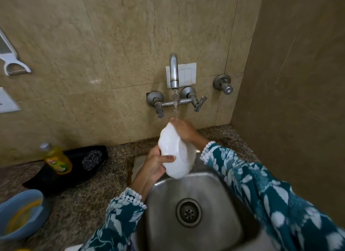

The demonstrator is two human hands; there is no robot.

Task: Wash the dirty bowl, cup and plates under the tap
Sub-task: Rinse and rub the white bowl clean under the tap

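A white bowl (174, 153) with a scalloped rim is held tilted on its side above the steel sink (220, 192). My left hand (156, 163) grips its lower rim, thumb across the underside. My right hand (183, 128) lies on the bowl's upper rim, directly under the running stream from the wall tap (174, 71). Water falls on my right fingers and drips off the bowl's lower edge. The bowl's inside faces away and is hidden. No cup or plates are in view.
A yellow dish-soap bottle (57, 160) and a steel scrubber (92, 159) rest on a black tray (56, 178) on the left counter. A blue tub (20, 213) sits at the lower left. The sink drain (188, 212) is open. A side wall stands close on the right.
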